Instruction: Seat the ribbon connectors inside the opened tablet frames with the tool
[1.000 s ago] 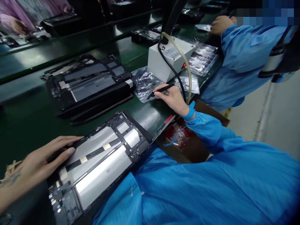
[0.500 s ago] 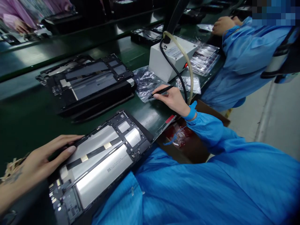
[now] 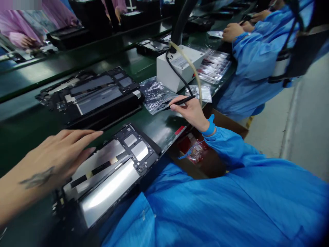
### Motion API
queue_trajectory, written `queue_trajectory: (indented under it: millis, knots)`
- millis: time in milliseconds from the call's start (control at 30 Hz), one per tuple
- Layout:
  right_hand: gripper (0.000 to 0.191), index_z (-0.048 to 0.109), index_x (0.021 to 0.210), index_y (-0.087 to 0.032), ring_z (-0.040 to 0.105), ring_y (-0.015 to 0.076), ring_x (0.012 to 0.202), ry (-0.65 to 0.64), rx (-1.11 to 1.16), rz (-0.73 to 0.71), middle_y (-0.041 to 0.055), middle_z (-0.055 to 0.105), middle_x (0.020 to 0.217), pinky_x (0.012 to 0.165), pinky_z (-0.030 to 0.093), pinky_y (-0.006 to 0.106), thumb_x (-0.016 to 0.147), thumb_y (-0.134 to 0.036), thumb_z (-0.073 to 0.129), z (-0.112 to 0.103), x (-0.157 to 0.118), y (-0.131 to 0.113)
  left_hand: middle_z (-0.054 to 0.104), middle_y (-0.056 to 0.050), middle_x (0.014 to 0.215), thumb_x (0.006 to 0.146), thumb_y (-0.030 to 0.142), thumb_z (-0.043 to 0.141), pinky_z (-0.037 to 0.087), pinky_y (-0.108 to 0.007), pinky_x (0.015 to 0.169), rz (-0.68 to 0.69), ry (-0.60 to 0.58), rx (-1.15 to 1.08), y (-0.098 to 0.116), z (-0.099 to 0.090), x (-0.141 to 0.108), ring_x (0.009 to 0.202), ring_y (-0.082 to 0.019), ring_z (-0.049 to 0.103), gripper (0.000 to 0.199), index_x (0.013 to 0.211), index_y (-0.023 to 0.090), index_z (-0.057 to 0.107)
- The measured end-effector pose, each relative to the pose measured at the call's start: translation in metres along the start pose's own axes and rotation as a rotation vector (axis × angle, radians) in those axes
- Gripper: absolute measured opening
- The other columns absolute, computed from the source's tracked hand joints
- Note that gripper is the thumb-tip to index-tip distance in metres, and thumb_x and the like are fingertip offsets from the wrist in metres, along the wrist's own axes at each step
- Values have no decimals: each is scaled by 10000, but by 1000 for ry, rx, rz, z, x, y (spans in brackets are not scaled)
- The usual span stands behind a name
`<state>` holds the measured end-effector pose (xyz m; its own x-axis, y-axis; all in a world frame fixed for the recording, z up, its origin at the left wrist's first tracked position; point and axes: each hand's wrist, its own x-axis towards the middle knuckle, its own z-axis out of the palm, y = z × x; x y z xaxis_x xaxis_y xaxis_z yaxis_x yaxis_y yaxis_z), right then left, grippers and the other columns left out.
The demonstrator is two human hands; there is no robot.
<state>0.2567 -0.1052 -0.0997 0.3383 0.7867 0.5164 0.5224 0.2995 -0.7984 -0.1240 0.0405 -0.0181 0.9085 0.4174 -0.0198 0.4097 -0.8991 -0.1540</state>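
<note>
Left grip open over the opened tablet, at the desk's near edge — contact unclear. Farther right along that edge, the right grip pinches a black tool, tip by the plastic film — seemingly a picking step; next move wants steadiness.

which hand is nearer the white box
Right. The right hand is just on the near side of the white box, holding a black tool; the left hand is farther off, at the left part of the near device.
</note>
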Motion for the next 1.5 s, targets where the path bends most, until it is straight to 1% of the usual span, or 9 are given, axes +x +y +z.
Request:
queue_trajectory:
  millis: [300, 467, 600, 767, 1000, 1133, 1233, 1367, 1500]
  knots:
    - [148, 787, 931, -345, 712, 221, 902, 484, -431, -353, -12, 766, 879, 865, 578, 406, 794, -299, 815, -114, -103, -25, 709, -141, 1083, 937, 57, 430, 517, -406, 929, 945, 64, 137, 192, -39, 229, 1044, -272, 675, 311, 1132, 122, 664]
    - [174, 701, 1025, -286, 690, 165, 872, 1028, -164, -174, 5, 690, 945, 865, 596, 389, 947, -423, 626, -154, -126, 17, 413, -219, 1563, 1030, 148, 323, 418, -344, 1109, 708, -104, -661, 309, -37, 295, 1426, -229, 453, 521, 1538, 29, 314]
    - [320, 641, 892, -268, 679, 135, 900, 1007, 360, 53, -21, 641, 852, 911, 602, 337, 893, -588, 641, -177, -120, 57, 280, -225, 1612, 1010, 170, -19, 395, -249, 1069, 668, -191, -861, 344, -39, 301, 1492, -142, 313, 611, 1588, -2, 76]
    - [313, 682, 836, -321, 642, 158, 1075, 902, 567, 32, -36, 679, 855, 1019, 560, 374, 789, -624, 744, -200, -113, 87, 303, -168, 1628, 1061, 181, 298, 423, -395, 1166, 638, -268, -1052, 296, -36, 258, 1467, -214, 415, 591, 1627, 176, 128]
    - [208, 695, 718, -404, 659, 156, 959, 678, 1078, -13, -48, 732, 769, 868, 582, 242, 806, -265, 823, -181, -99, 55, 581, -32, 1469, 999, 399, 515, 506, -405, 1115, 132, -179, -986, 118, -46, 110, 1313, -245, 597, 574, 1550, 337, 369]
    - [277, 662, 680, -294, 661, 100, 667, 468, 1454, 62, -36, 624, 628, 538, 575, 159, 951, -242, 645, -98, -58, -10, 698, -35, 1275, 1014, 487, 423, 510, -414, 1046, -251, -72, -511, 29, -39, 20, 1137, -260, 667, 475, 1365, 215, 594]
    - [228, 722, 697, -277, 625, 87, 643, 141, 979, 55, -24, 590, 641, 472, 543, 153, 656, -382, 920, -14, -21, -66, 679, -83, 1271, 1019, 491, 392, 501, -396, 1010, -317, -139, -313, -7, -9, -27, 1124, -264, 652, 503, 1316, 160, 626]
    - [216, 769, 855, -271, 691, 150, 746, -354, 724, 8, 8, 682, 831, 626, 633, 305, 811, -481, 795, 96, 17, -110, 671, -103, 1182, 1048, 375, 342, 494, -341, 973, -254, 20, -463, -6, 39, -50, 1084, -211, 632, 417, 1221, 151, 649]
    - [207, 726, 858, -199, 657, 122, 695, -554, 479, 8, 1, 677, 823, 676, 578, 291, 882, -404, 742, 163, 37, -109, 652, -94, 1080, 1061, 304, 333, 491, -343, 875, -235, 242, -523, 11, 61, -53, 992, -211, 607, 343, 1167, 156, 624]
